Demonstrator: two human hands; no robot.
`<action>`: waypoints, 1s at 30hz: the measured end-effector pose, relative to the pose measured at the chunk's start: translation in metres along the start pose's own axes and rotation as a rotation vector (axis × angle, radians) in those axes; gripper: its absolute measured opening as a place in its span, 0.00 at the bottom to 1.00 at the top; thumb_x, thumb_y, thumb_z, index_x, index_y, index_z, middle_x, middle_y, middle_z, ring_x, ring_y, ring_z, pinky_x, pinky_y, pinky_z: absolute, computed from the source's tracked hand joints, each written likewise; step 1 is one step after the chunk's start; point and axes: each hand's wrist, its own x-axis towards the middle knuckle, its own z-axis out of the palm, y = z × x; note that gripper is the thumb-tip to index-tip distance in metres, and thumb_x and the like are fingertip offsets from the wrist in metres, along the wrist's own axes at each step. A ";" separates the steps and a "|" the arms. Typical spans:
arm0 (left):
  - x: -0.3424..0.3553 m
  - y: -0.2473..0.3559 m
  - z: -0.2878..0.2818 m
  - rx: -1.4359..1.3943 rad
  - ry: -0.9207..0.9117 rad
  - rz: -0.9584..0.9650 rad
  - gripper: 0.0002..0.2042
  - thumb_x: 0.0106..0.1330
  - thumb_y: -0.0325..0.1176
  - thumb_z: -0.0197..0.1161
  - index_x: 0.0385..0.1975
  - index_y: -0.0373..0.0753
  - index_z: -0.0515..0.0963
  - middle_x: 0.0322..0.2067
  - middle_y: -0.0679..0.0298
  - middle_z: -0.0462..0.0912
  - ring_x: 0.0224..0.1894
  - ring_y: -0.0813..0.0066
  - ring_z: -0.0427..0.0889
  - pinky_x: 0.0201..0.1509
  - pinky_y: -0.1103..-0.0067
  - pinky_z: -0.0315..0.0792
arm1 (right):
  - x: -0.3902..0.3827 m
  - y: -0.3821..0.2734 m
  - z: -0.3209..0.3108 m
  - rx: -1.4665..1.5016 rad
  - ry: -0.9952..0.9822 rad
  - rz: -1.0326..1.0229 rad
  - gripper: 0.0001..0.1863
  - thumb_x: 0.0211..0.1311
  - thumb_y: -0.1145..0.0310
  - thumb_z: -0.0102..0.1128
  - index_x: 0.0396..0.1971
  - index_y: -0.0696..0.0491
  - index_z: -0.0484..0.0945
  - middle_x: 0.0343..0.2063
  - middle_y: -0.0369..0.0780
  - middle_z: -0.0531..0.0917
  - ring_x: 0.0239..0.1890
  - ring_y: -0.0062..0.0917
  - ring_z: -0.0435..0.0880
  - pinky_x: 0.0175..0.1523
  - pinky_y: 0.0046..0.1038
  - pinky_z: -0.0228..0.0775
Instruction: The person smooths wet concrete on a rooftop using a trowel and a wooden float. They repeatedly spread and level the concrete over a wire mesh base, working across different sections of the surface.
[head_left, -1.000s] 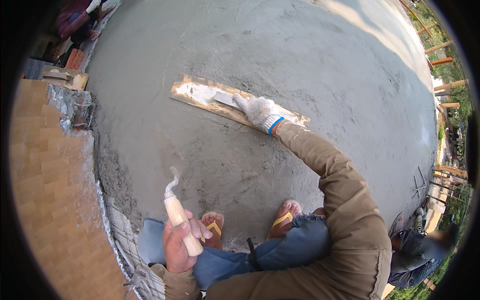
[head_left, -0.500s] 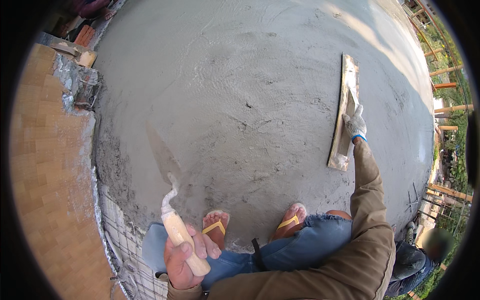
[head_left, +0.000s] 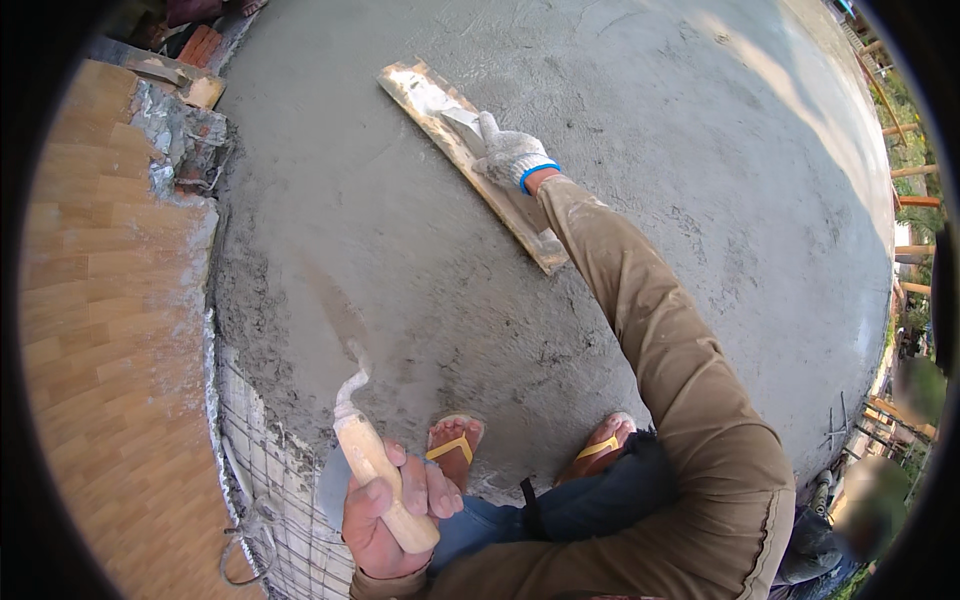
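Note:
My gloved right hand (head_left: 515,150) grips the handle of a long, cement-smeared float (head_left: 470,165), lying diagonally on wet grey cement (head_left: 680,250) near the upper middle. My bare left hand (head_left: 395,505) holds the wooden handle of a trowel (head_left: 368,450) low in the view. Its bent metal neck is caked with cement, and its blade is blurred against the grey surface. My feet in yellow-strapped sandals (head_left: 452,450) stand on the cement below the float.
A wood-patterned floor (head_left: 100,350) runs along the left, with a broken edge and wire mesh (head_left: 260,470) beside it. Bricks (head_left: 200,45) and part of a person (head_left: 195,10) are top left. Another person (head_left: 820,545) is low right, near wooden poles and greenery.
The float swung out to the right half a second ago; now it is back at the upper middle, angled diagonally and higher than a second ago. My left hand keeps the trowel low.

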 end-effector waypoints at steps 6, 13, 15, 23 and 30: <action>0.020 -0.011 0.010 0.193 0.027 0.033 0.13 0.73 0.40 0.54 0.49 0.39 0.70 0.25 0.65 0.73 0.30 0.67 0.76 0.40 0.65 0.73 | -0.053 -0.085 0.071 -0.014 -0.207 -0.297 0.35 0.65 0.68 0.58 0.71 0.52 0.57 0.39 0.52 0.87 0.43 0.46 0.88 0.43 0.45 0.80; 0.031 -0.022 0.002 0.257 0.082 0.015 0.12 0.74 0.40 0.54 0.49 0.41 0.71 0.27 0.66 0.72 0.32 0.69 0.76 0.41 0.67 0.72 | -0.130 0.018 0.048 -0.090 0.043 -0.179 0.28 0.68 0.73 0.52 0.68 0.51 0.62 0.40 0.52 0.86 0.38 0.43 0.90 0.36 0.41 0.82; 0.035 -0.030 0.004 0.306 0.078 0.012 0.11 0.74 0.40 0.55 0.48 0.42 0.71 0.26 0.68 0.72 0.32 0.71 0.75 0.41 0.68 0.72 | -0.144 0.080 0.018 -0.040 0.128 0.010 0.27 0.70 0.72 0.51 0.68 0.51 0.62 0.41 0.51 0.86 0.38 0.44 0.90 0.36 0.42 0.82; 0.080 -0.056 0.010 0.510 0.042 -0.053 0.10 0.73 0.42 0.59 0.44 0.45 0.72 0.27 0.70 0.74 0.32 0.74 0.76 0.42 0.72 0.71 | -0.290 0.306 -0.050 -0.047 0.435 0.807 0.35 0.68 0.64 0.56 0.72 0.51 0.56 0.45 0.55 0.85 0.46 0.48 0.88 0.48 0.46 0.80; 0.119 -0.078 0.013 0.703 0.085 -0.151 0.10 0.73 0.43 0.58 0.45 0.45 0.72 0.27 0.70 0.74 0.32 0.73 0.76 0.41 0.72 0.72 | -0.457 0.419 -0.063 0.042 0.512 1.253 0.48 0.64 0.55 0.65 0.76 0.53 0.46 0.46 0.57 0.85 0.48 0.48 0.87 0.51 0.47 0.78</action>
